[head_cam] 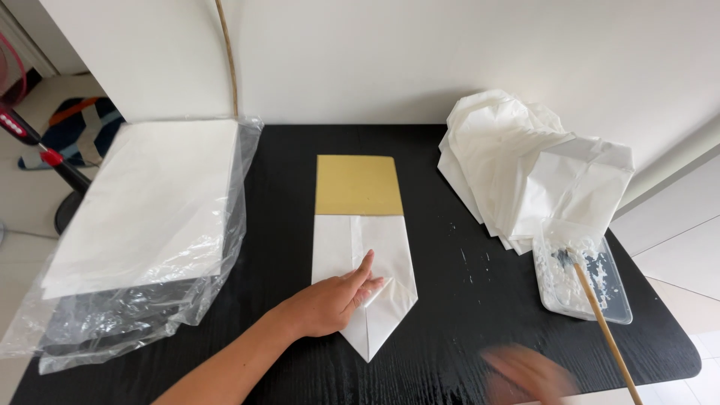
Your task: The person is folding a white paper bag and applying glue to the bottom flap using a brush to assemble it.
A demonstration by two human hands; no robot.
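Pressing flat, the left hand (330, 304) lies with fingers (364, 266) together on the folded white paper (379, 247) at mid desk (435, 322), below a gold card (356, 185). The blurred right hand (525, 375) is unreadable.

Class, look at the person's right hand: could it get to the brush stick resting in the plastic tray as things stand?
Probably yes: the right hand, blurred, is near the stick, and only bare black table lies between.

Right hand (525, 375): motion-blurred, cropped by the lower frame edge; grip indeterminable. Stick (604, 330): lower end cropped. Paper stack (150, 202): lower sheets obscured by plastic wrap (225, 255).
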